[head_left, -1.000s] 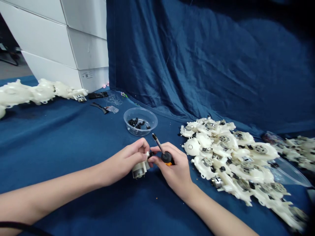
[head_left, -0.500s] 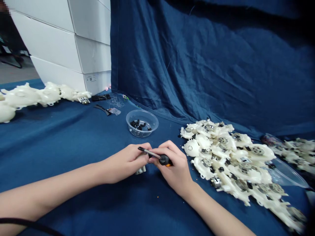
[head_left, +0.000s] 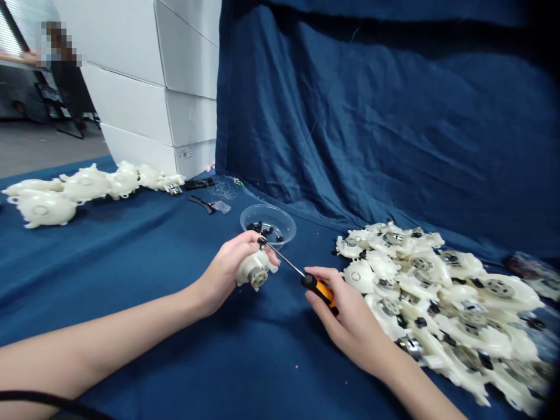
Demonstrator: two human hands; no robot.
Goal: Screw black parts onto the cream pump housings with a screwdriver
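My left hand (head_left: 227,262) is closed around a cream plastic housing (head_left: 245,267) with a round metal motor part facing me. In my right hand (head_left: 345,309) is a screwdriver (head_left: 321,290) with an orange and black handle. Its thin shaft slants up to the left, and the tip meets a small black part (head_left: 262,241) at the top of the housing, by my left fingers. Just behind the left hand stands a clear round bowl (head_left: 286,224) with small black pieces in it.
Many similar cream housings with metal parts (head_left: 420,291) are heaped at the right. A row of cream housings (head_left: 87,184) lies at the far left, before stacked white boxes (head_left: 135,99). A blue curtain (head_left: 371,116) hangs behind. A person (head_left: 65,76) is in the background.
The screwdriver has swung from lying across my fingers to pointing at the housing. My hands have moved apart, and the housing has come into view. The whole view has shifted toward the left.
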